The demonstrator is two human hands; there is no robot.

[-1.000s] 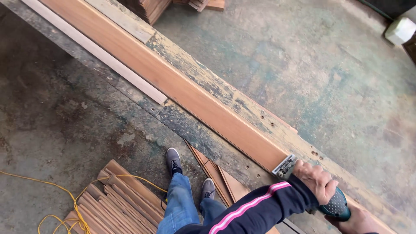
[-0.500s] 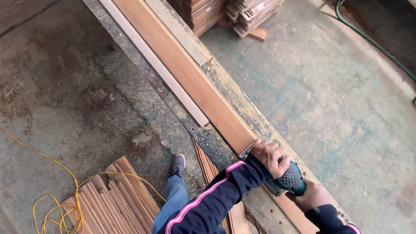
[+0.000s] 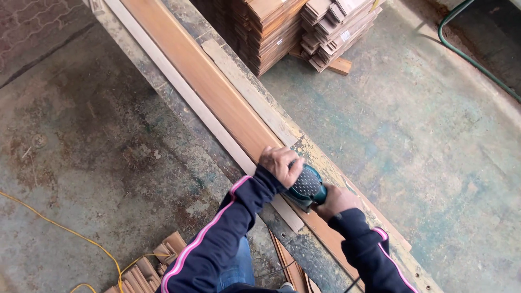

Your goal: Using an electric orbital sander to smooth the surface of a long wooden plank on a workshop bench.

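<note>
Firmly, both hands clamped a teal power sander [image 3: 307, 187] that sat flat on the long reddish plank [image 3: 217, 95] lying along the worn bench [image 3: 320, 157]: the left hand [image 3: 279, 164] closed over the sander's front, the right hand [image 3: 335, 201] wrapped around its rear grip. The tool looked compact, rigid and moderately heavy, best held by its dotted top and back handle. The plank seemed stiff and long, with a pale strip [image 3: 179, 89] just beside it. Stacked boards [image 3: 293, 27] stood beyond the bench.

Both hands grip a green sander [image 3: 307, 187] on a long reddish board [image 3: 211, 92] lying along the bench [image 3: 320, 157]: left hand [image 3: 280, 164] on top, right hand [image 3: 335, 202] behind.
</note>
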